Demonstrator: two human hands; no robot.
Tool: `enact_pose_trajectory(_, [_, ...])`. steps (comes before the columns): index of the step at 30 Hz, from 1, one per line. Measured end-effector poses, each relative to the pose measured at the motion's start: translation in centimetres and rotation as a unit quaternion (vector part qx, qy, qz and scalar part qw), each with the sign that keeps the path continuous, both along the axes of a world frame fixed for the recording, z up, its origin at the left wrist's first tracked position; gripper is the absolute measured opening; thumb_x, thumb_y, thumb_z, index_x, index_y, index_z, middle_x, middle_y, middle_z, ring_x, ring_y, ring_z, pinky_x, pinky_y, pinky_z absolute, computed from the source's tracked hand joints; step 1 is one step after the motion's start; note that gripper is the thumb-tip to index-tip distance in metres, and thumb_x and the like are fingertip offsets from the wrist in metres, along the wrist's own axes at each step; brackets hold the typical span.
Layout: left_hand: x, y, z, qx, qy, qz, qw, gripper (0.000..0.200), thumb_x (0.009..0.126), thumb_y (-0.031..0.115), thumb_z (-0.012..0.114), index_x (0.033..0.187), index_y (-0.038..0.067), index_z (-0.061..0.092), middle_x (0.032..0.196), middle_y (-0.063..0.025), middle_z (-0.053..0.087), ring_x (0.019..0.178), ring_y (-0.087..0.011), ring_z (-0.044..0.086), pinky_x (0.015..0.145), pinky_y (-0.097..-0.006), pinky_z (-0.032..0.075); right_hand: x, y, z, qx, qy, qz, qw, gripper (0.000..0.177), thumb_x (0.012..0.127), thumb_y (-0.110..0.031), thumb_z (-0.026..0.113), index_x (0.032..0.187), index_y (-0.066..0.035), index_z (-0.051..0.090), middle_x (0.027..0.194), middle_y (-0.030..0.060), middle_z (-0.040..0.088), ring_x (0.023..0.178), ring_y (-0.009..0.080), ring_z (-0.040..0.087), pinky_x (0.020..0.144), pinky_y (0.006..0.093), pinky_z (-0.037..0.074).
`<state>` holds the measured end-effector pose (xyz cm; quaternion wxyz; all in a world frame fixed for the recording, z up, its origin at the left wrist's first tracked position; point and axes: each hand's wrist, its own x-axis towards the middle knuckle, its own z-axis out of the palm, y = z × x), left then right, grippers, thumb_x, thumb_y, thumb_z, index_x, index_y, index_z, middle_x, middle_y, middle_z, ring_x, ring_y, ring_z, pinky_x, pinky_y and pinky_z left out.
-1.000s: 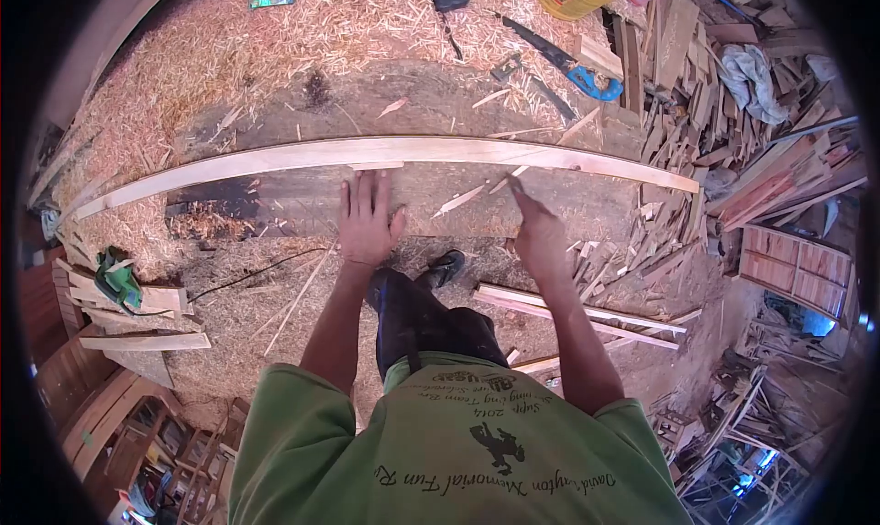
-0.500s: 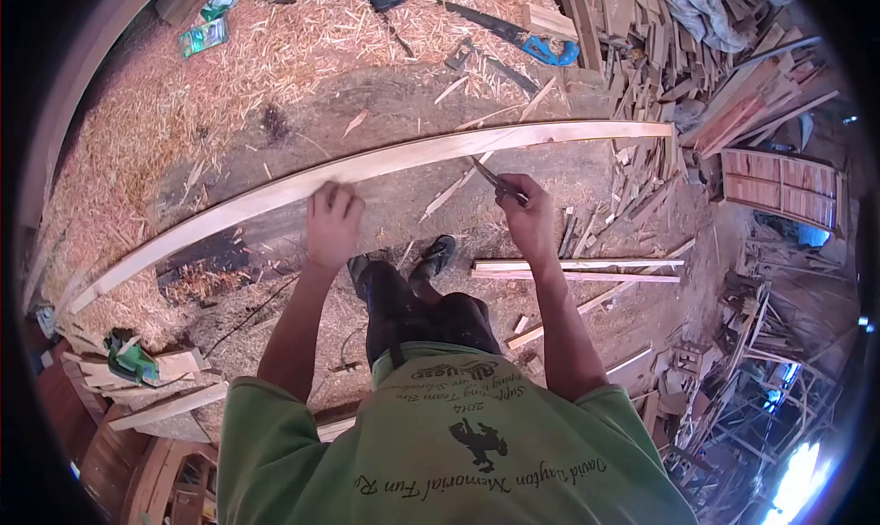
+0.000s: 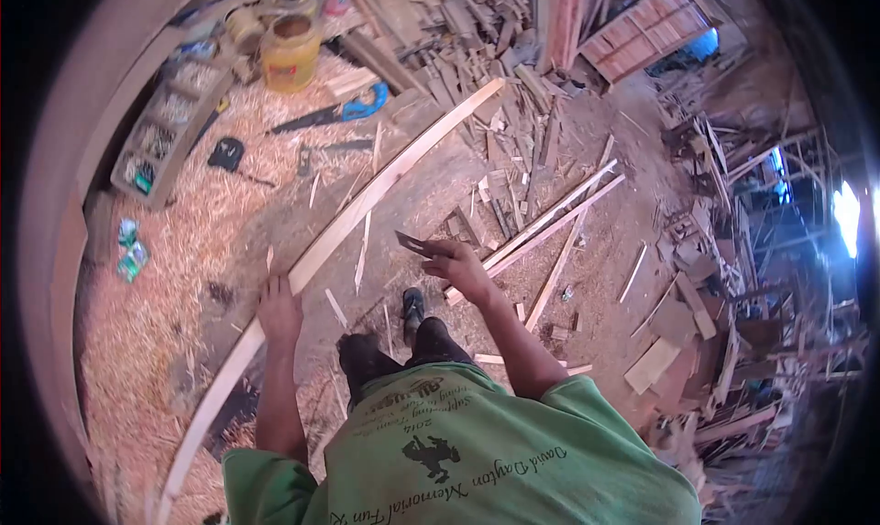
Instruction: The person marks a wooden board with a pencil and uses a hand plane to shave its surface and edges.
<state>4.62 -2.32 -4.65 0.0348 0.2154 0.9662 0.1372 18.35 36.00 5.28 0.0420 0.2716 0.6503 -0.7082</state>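
A long pale wooden strip (image 3: 353, 215) runs slantwise across the view, from the lower left to the wood scraps at the upper right. My left hand (image 3: 280, 312) lies across its middle, fingers curled over the wood and gripping it. To the right of the strip, my right hand (image 3: 458, 267) is closed around a slim dark metal tool (image 3: 412, 242). The tool's narrow end points up and left, apart from the strip; its exact kind is hard to make out.
A blue-handled saw (image 3: 335, 114) and a black tape measure (image 3: 225, 153) lie on wood shavings. Behind them stand a yellow bucket (image 3: 291, 53) and a divided wooden box (image 3: 174, 126). Loose battens (image 3: 550, 223) and scrap piles (image 3: 500, 44) lie to the right.
The view has turned, so the strip now slants more steeply. My left hand has moved from the strip's near edge onto it. My right hand's tool is farther from the strip.
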Motion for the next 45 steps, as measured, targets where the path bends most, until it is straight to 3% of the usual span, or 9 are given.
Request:
enact_pose_trajectory(7, [4.6,-19.2,-2.0,-0.116,0.002,0.065,0.991,0.073,0.088,0.030,0.085,0.153,0.007,0.058,0.150,-0.0170,0.064,0.136,-0.0410,0.061,0.115,-0.0543,0.049,7.6,7.9,4.3,0.139,0.012,-0.044,0.989,0.044,0.105,-0.002,0.062,0.146,0.012,0.063,0.133,0.0206,0.074,0.115,0.0273,0.077,0.104,0.0370,0.063])
enact_pose_trajectory(10, [5.7,-22.4,2.8,-0.175,-0.184,0.198,0.947,0.074,0.086,0.032,0.089,0.151,0.010,0.060,0.142,-0.0221,0.065,0.134,-0.0429,0.062,0.111,-0.0540,0.053,7.8,9.5,4.9,0.213,-0.011,-0.009,0.977,0.044,0.104,-0.002,0.063,0.145,0.013,0.064,0.130,0.0202,0.076,0.112,0.0270,0.078,0.105,0.0363,0.063])
enact_pose_trajectory(12, [6.9,-24.5,0.7,-0.112,-0.087,0.163,0.977,0.075,0.089,0.033,0.086,0.156,0.011,0.058,0.148,-0.0253,0.062,0.137,-0.0459,0.060,0.113,-0.0546,0.051,6.2,10.5,3.7,0.275,-0.013,0.036,0.961,0.044,0.102,-0.002,0.063,0.145,0.006,0.068,0.124,0.0195,0.080,0.110,0.0229,0.079,0.101,0.0370,0.062])
enact_pose_trajectory(14, [6.2,-18.2,4.0,0.035,-0.086,0.164,0.982,0.074,0.092,0.031,0.083,0.159,0.013,0.056,0.153,-0.0252,0.060,0.140,-0.0479,0.057,0.118,-0.0561,0.047,3.1,11.1,3.6,0.393,-0.036,0.126,0.910,0.045,0.101,-0.001,0.063,0.146,0.002,0.069,0.122,0.0201,0.080,0.108,0.0205,0.078,0.098,0.0382,0.062])
enact_pose_trajectory(16, [4.5,-11.1,3.1,0.064,0.004,0.150,0.987,0.069,0.094,0.028,0.081,0.157,0.013,0.058,0.153,-0.0233,0.060,0.141,-0.0466,0.055,0.120,-0.0566,0.044,-0.4,10.3,3.6,0.471,0.037,0.156,0.867,0.046,0.097,0.004,0.060,0.140,-0.003,0.073,0.123,0.0239,0.078,0.109,0.0322,0.079,0.098,0.0437,0.061])
enact_pose_trajectory(21, [-1.8,6.9,0.8,0.058,0.119,0.121,0.984,0.062,0.103,0.040,0.073,0.157,0.011,0.059,0.159,-0.0202,0.055,0.150,-0.0431,0.047,0.128,-0.0592,0.032,-7.6,7.4,3.6,0.495,0.157,0.294,0.802,0.060,0.087,0.010,0.056,0.144,-0.004,0.068,0.139,0.0246,0.072,0.120,0.0460,0.072,0.106,0.0493,0.059])
enact_pose_trajectory(24, [-3.0,13.5,-1.1,0.015,0.154,0.189,0.970,0.064,0.104,0.050,0.068,0.155,0.013,0.060,0.157,-0.0159,0.057,0.148,-0.0399,0.049,0.128,-0.0602,0.032,-10.1,5.9,0.1,0.516,0.216,0.354,0.749,0.063,0.086,0.008,0.061,0.147,-0.005,0.065,0.150,0.0230,0.065,0.129,0.0423,0.069,0.109,0.0487,0.058])
enact_pose_trajectory(33, [-3.1,14.0,-3.8,-0.009,0.215,0.145,0.966,0.073,0.095,0.062,0.073,0.151,0.016,0.063,0.146,-0.0084,0.063,0.136,-0.0325,0.058,0.123,-0.0559,0.039,-7.9,3.9,-8.7,0.588,0.232,0.399,0.665,0.078,0.093,-0.005,0.061,0.169,-0.002,0.040,0.175,0.0236,0.038,0.157,0.0419,0.047,0.116,0.0478,0.056])
enact_pose_trajectory(45, [-3.3,14.1,-3.7,-0.020,0.217,0.149,0.965,0.075,0.091,0.063,0.077,0.148,0.017,0.065,0.140,-0.0062,0.066,0.127,-0.0288,0.062,0.121,-0.0528,0.040,-7.6,4.6,-6.4,0.557,0.228,0.371,0.708,0.076,0.087,-0.001,0.064,0.161,0.001,0.049,0.168,0.0250,0.046,0.151,0.0432,0.053,0.116,0.0484,0.055])
